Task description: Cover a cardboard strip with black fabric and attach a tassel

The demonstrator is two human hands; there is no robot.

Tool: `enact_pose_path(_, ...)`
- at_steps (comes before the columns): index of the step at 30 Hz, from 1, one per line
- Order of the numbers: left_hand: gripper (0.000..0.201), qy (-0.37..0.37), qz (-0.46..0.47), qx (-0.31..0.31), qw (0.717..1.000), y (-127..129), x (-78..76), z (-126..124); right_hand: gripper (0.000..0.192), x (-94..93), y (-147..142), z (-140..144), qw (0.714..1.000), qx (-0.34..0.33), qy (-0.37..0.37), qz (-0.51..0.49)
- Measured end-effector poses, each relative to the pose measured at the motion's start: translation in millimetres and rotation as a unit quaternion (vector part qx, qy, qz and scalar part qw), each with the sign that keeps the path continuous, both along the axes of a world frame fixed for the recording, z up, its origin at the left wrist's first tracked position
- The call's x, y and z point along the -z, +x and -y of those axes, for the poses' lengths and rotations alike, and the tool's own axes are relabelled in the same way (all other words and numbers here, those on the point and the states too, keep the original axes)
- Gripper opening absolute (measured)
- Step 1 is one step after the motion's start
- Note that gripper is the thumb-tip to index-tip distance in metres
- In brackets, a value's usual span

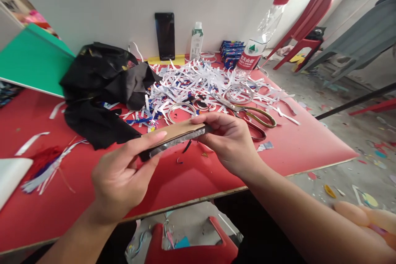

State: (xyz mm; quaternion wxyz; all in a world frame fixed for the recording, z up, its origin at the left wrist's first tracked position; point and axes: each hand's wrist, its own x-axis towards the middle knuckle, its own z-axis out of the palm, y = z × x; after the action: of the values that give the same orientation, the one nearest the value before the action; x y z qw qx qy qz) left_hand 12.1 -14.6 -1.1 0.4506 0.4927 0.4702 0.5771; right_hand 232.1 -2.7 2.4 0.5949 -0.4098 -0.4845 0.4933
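head view: both hands (123, 173) pinch cardboard strip (175, 134)

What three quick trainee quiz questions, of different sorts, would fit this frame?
1. True or false: the scissors lie on the red table, untouched by either hand.
2. What do the left hand and right hand hold between them?
A. a flat cardboard piece
B. the phone
C. the black cloth
3. Fill in: the phone leans against the ____.

Key:
1. True.
2. A: each hand grips one end of the cardboard piece.
3. Wall.
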Motion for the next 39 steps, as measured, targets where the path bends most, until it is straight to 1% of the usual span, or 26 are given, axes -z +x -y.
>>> enact_pose_path(2,0.033,0.048,-0.043,0.012,0.998,2.8,-2.5,-1.2,0.022,1.8,-2.7,2.2,1.000,-0.009,0.006,0.003)
enact_pose_path(3,0.024,0.067,-0.041,0.030,0.996,4.4,-4.8,-2.6,0.024,2.6,-3.3,2.9,1.000,-0.012,0.014,0.005)
enact_pose_path(4,0.016,0.068,-0.017,0.053,0.996,6.0,-7.3,-4.3,0.025,3.1,-3.5,3.5,1.000,-0.014,0.026,0.011)
enact_pose_path(6,0.010,0.047,0.032,0.098,0.994,8.4,-11.9,-7.5,0.021,2.8,-2.9,4.5,0.998,-0.011,0.055,0.030)
enact_pose_path(8,0.010,0.028,0.061,0.121,0.990,9.5,-14.5,-9.3,0.016,0.9,-2.3,5.7,0.996,-0.003,0.078,0.049)
enact_pose_path(10,0.010,0.017,0.079,0.110,0.991,9.8,-14.6,-9.6,0.016,-1.8,-2.5,7.0,0.995,0.005,0.087,0.050)
enact_pose_path(13,0.008,0.009,0.078,0.073,0.994,9.9,-11.2,-8.5,0.019,-4.5,-4.8,8.8,0.996,0.011,0.083,0.042)
enact_pose_path(16,0.009,0.005,0.064,0.050,0.997,11.1,-6.6,-7.5,0.012,-4.0,-9.2,9.9,0.997,0.018,0.055,0.047)
enact_pose_path(19,0.013,0.006,0.054,0.020,0.998,14.7,-2.9,-6.6,0.009,-1.2,-15.3,11.9,0.996,0.054,0.033,0.058)
enact_pose_path(23,0.020,0.016,0.034,-0.028,0.999,22.0,1.3,-5.5,0.010,3.0,-23.6,17.1,0.987,0.110,0.033,0.109)
enact_pose_path(26,0.019,-0.006,0.037,-0.043,0.998,26.6,3.4,-5.8,0.007,5.1,-27.3,20.6,0.985,0.113,0.038,0.127)
enact_pose_path(32,0.020,-0.056,0.099,-0.037,0.993,31.1,2.3,-9.6,0.007,4.8,-28.9,20.6,0.984,0.120,0.040,0.129)
enact_pose_path(36,0.022,-0.063,0.091,-0.027,0.993,28.6,0.8,-13.4,0.009,4.4,-28.5,19.0,0.982,0.124,0.020,0.142)
enact_pose_path(37,0.026,-0.063,0.087,-0.022,0.994,27.3,0.2,-14.6,0.009,4.7,-28.4,19.0,0.981,0.126,0.018,0.144)
enact_pose_path(39,0.044,-0.067,0.091,-0.010,0.994,24.5,-1.3,-16.8,0.010,5.5,-28.3,19.1,0.981,0.128,0.015,0.142)
